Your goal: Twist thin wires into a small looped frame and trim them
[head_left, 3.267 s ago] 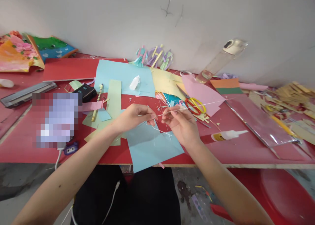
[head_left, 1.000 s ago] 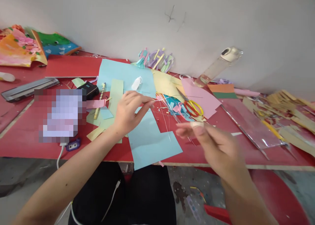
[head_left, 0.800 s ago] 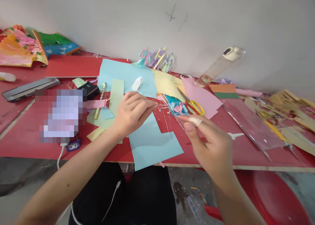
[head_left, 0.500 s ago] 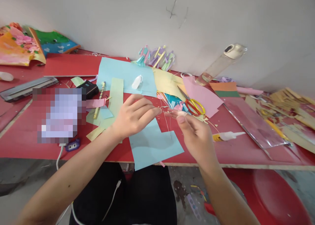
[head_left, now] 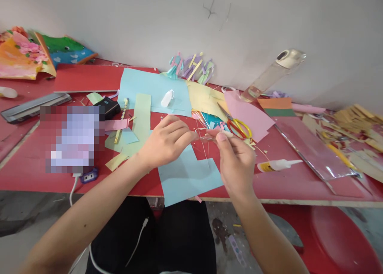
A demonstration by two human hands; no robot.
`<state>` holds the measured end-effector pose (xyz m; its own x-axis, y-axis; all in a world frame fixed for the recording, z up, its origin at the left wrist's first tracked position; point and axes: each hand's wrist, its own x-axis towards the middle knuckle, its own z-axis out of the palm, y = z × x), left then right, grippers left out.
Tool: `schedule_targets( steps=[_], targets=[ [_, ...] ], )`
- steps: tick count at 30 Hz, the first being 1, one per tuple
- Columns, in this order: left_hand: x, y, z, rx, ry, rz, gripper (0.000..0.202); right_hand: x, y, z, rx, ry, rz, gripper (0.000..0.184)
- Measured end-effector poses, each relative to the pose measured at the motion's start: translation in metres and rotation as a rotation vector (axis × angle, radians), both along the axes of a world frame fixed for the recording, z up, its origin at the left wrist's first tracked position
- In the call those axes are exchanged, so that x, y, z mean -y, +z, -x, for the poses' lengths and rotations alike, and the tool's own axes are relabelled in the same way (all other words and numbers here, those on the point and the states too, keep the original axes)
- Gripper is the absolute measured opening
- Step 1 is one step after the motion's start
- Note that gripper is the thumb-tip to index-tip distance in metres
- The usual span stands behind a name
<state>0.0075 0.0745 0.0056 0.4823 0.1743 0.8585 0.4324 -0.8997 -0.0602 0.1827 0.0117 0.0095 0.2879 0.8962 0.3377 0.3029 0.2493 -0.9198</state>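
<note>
paper figures (head_left: pixel 193 68) looked done but wire (head_left: pixel 209 138) only part-worked, up above the tabletop (head_left: pixel 245 192), right hand (head_left: pixel 237 158) fingers clamped on it, left hand (head_left: pixel 167 142) fingers at its end, couldn't tell if gripping.

Bare forearms (head_left: pixel 98 204) and black trousers (head_left: pixel 187 238)

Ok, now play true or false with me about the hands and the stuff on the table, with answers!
1. The scissors have red and yellow handles. True.
2. The hands are far apart. False: the left hand and right hand have their fingertips close together, by thin pale strands.
3. The small white bottle is on light blue paper. True.
4. The yellow-labelled bottle is beside the left hand. False: that bottle is right of the right hand.
</note>
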Motion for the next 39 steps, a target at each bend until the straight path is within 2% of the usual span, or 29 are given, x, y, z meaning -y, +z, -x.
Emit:
schedule_targets(
  steps=[3, 6, 10, 13, 15, 17, 20, 26, 32, 39],
  targets=[
    [-0.001, 0.0, 0.0, 0.021, -0.082, 0.188, 0.016, -0.004, -0.007, -0.004, 0.013, 0.055, -0.077, 0.023],
    [-0.001, 0.003, 0.002, 0.021, -0.201, 0.45, 0.018, -0.007, -0.009, -0.008, 0.05, 0.109, -0.116, 0.023],
    [0.0, 0.011, 0.006, 0.06, -0.364, 0.952, 0.02, -0.01, -0.007, -0.012, 0.069, 0.202, -0.143, 0.022],
    [-0.001, 0.016, 0.008, 0.144, -0.502, 1.346, 0.017, -0.01, -0.006, -0.011, 0.113, 0.208, -0.185, 0.023],
    [-0.001, 0.018, 0.007, 0.202, -0.564, 1.535, 0.015, -0.01, -0.007, -0.009, 0.123, 0.191, -0.209, 0.024],
    [-0.002, 0.018, 0.007, 0.232, -0.586, 1.648, 0.014, -0.012, -0.01, -0.009, 0.098, 0.18, -0.219, 0.024],
    [-0.003, 0.017, 0.006, 0.212, -0.539, 1.681, 0.014, -0.015, -0.015, -0.012, 0.026, 0.214, -0.182, 0.02],
    [-0.004, 0.016, 0.008, 0.141, -0.465, 1.597, 0.016, -0.02, -0.01, -0.023, 0.005, 0.317, -0.072, 0.013],
    [-0.003, 0.02, 0.007, 0.155, -0.443, 1.677, 0.016, -0.022, -0.007, -0.031, 0.031, 0.414, -0.108, 0.012],
    [-0.005, 0.018, 0.006, 0.138, -0.46, 1.66, 0.016, -0.025, -0.015, -0.032, 0.108, 0.372, -0.184, 0.009]
  ],
)
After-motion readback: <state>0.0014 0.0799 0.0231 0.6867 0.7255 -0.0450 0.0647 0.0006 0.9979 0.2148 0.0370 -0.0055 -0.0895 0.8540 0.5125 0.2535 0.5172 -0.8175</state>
